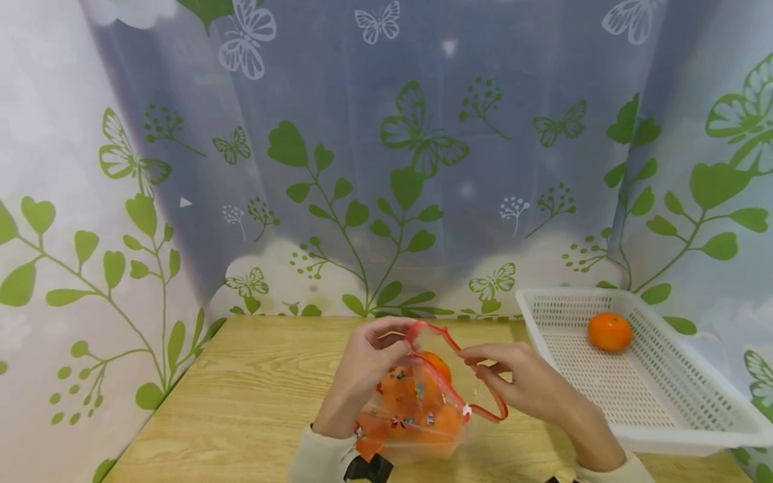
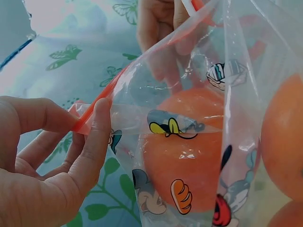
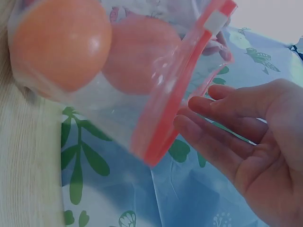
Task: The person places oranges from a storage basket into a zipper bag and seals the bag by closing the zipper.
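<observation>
A clear zip bag (image 1: pixel 443 429) with cartoon prints and a red zip rim stands on the table, its mouth spread apart. Inside it are several oranges (image 2: pixel 182 146). My left hand (image 1: pixel 368 365) pinches the rim on the left between thumb and forefinger. Across the mouth, my right hand (image 1: pixel 522 376) holds the opposite side of the rim at its fingertips; in the right wrist view these fingertips (image 3: pixel 187 125) overlap the far red edge. A white slider (image 3: pixel 215 22) sits near one end of the zip.
To the right stands a white perforated plastic basket (image 1: pixel 676 439) with one orange (image 1: pixel 610 332) near its back. The wooden table (image 1: pixel 241 402) reaches back to a curtain (image 1: pixel 362 201) printed with leaves and butterflies, which hangs along the back and both sides.
</observation>
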`<act>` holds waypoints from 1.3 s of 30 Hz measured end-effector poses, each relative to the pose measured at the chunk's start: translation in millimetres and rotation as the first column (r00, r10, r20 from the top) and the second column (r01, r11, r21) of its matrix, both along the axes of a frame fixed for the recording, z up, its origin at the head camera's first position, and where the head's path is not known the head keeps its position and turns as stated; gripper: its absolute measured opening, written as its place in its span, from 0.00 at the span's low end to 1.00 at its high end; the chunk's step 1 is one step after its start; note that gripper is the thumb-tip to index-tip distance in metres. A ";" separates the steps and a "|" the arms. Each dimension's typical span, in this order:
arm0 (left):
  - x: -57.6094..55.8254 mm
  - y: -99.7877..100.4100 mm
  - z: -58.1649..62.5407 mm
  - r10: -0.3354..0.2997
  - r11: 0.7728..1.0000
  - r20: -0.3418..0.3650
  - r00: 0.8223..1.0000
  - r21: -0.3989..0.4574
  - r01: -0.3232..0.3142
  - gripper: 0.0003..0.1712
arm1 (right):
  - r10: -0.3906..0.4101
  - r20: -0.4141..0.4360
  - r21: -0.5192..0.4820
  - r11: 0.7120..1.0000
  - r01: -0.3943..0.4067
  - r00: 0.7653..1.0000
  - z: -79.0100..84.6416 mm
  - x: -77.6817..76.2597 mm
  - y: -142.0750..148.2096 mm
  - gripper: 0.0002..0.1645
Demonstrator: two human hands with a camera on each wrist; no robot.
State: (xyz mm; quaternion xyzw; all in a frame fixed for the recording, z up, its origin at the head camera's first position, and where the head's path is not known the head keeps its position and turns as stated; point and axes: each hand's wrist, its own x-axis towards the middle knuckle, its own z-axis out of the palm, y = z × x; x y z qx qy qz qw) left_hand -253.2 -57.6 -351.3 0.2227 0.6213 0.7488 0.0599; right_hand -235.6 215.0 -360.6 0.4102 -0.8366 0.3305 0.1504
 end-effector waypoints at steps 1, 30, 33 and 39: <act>0.0 -1.5 0.8 0.001 1.000 -0.006 1.000 0.009 -0.001 0.20 | -0.002 -0.010 -0.004 1.000 0.002 1.000 0.0 -0.3 0.4 0.23; -0.6 -16.1 6.7 0.116 0.993 -0.032 0.993 -0.007 -0.116 0.19 | -0.373 0.013 -0.005 0.928 0.373 0.928 -2.5 -2.7 -7.7 0.07; -0.6 -19.6 8.0 0.143 0.990 -0.019 0.990 0.010 -0.143 0.19 | -0.391 0.047 -0.016 0.920 0.393 0.919 -2.0 -2.6 -6.6 0.07; 0.4 -19.7 10.6 0.164 0.986 -0.001 0.986 0.037 -0.164 0.17 | -0.388 0.081 -0.005 0.921 0.390 0.918 -3.0 -5.1 -6.4 0.05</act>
